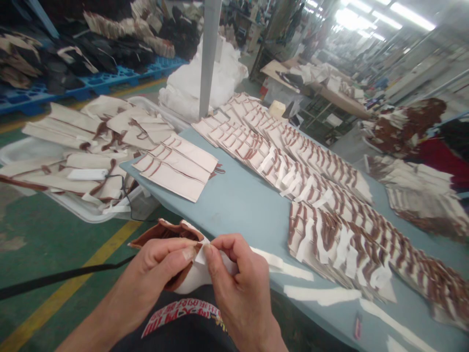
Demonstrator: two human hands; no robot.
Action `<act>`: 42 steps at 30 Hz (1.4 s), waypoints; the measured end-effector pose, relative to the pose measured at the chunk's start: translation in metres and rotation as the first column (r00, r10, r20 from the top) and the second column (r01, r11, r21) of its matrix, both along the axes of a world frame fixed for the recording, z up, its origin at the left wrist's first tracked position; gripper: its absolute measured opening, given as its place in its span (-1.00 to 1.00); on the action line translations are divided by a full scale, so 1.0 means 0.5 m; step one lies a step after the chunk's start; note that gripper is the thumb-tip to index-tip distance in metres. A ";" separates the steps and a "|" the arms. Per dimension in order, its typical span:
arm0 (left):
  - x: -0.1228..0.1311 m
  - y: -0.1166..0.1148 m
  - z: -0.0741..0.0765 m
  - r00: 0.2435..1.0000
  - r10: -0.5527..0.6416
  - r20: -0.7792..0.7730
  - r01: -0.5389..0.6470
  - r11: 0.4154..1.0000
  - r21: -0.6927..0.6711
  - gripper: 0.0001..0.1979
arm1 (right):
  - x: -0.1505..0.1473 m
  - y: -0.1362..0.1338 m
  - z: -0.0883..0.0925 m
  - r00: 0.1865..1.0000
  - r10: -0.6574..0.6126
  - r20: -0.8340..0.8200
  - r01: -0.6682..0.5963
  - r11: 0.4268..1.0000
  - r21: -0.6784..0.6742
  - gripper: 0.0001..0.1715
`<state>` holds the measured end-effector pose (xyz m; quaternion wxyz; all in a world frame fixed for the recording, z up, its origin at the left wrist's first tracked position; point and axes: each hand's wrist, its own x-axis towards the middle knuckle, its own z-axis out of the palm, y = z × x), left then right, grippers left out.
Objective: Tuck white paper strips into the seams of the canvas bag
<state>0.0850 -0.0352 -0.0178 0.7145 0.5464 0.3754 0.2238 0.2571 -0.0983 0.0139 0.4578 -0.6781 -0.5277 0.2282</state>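
Note:
Just off the table's near edge, my left hand (166, 266) pinches a brown-and-cream fabric or leather piece (146, 237) along its upper edge. My right hand (244, 278) is closed beside it, thumb and forefinger gripping a small white strip (201, 255) at the same edge. The two hands' fingertips almost meet there. Part of the piece hangs below the fingers, and its far side is hidden by my hands.
The blue table (234, 205) carries long overlapping rows of cream pieces with brown edges (311, 181), a flat stack (178, 166), loose white strips (322, 295) and a small red tool (358, 326). A piled white bin (84, 208) stands left; a metal post (209, 58) rises behind.

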 end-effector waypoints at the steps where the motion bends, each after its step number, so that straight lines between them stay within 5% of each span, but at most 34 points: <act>1: -0.001 -0.001 -0.002 1.000 -0.001 0.013 0.001 1.000 -0.027 -0.44 | 0.000 0.000 0.001 1.000 0.005 0.029 -0.006 1.000 0.016 -0.76; 4: -0.001 -0.003 -0.002 1.000 0.011 0.026 -0.010 0.998 -0.060 -0.46 | -0.001 0.000 0.003 0.991 0.000 0.130 -0.009 0.997 0.071 -0.75; 14: 0.024 -0.018 0.043 0.970 0.200 -0.138 -0.168 0.962 0.217 -0.73 | -0.014 -0.005 -0.003 0.943 -0.069 0.325 0.011 0.984 0.177 -0.64; 26: 0.034 -0.037 0.043 0.941 0.311 -0.132 -0.147 0.728 0.670 -0.76 | -0.022 -0.021 -0.008 0.989 -0.018 -0.148 0.004 0.996 -0.095 -0.77; 31: 0.016 -0.044 0.022 0.937 0.336 -0.100 -0.131 0.599 0.790 -0.78 | 0.003 -0.009 -0.003 0.888 0.051 -0.457 -0.220 0.920 -0.323 -0.52; 37: 0.002 -0.048 0.001 0.947 0.290 -0.139 -0.107 0.694 0.712 -0.73 | 0.022 0.024 -0.019 0.519 0.064 -0.852 -0.570 0.769 -0.290 -0.11; 39: 0.004 -0.055 -0.007 0.963 0.208 -0.171 -0.058 0.780 0.623 -0.70 | 0.014 0.031 -0.035 0.553 0.087 -0.829 -0.554 0.781 -0.289 -0.15; 42: 0.015 -0.072 -0.014 0.989 0.058 -0.133 0.019 0.856 0.517 -0.73 | 0.002 0.040 -0.066 0.752 0.164 -0.638 -0.427 0.860 -0.281 -0.23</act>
